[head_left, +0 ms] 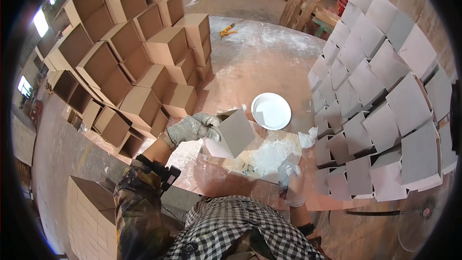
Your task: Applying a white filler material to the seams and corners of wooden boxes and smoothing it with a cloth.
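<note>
Left hand (192,128) grips one grey box (234,132); right hand (290,183) rests loosely curled, holding nothing; one white plate (271,110).

A grey-white box (234,132) is gripped by the left hand (192,128) in a speckled grey knit glove; the right hand (290,183) is sheathed in translucent white. A white plate (271,110) is set on the reddish-brown table (260,62) (dusted white). Tan cardboard boxes (139,58) are stacked alongside, and a black-and-white checked shirt (240,228) is worn.
</note>
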The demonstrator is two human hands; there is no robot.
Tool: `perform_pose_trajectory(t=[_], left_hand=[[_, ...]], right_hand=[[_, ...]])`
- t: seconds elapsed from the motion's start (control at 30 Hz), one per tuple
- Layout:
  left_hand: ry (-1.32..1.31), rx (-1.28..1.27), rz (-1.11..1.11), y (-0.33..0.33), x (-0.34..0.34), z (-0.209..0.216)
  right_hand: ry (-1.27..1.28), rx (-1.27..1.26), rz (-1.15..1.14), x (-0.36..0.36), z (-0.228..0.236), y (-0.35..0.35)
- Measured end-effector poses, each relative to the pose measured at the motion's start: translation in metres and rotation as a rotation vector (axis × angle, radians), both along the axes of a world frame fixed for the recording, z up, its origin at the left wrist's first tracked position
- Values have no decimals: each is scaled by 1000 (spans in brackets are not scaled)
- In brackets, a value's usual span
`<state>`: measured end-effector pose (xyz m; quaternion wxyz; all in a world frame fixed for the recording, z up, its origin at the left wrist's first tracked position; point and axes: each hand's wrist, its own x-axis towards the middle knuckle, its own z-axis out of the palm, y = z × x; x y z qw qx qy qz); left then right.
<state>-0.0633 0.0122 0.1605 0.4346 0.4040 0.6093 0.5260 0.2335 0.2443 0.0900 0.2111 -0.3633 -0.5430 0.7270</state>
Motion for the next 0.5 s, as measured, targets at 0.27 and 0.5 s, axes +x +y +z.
perform_pose_trajectory(t=[0.27, 0.5], left_hand=[[6, -1, 246, -26, 11, 41], [31, 65, 498, -47, 29, 58]], right_hand=[[67, -54, -2, -8, -29, 1], [-79, 36, 33, -13, -23, -3]])
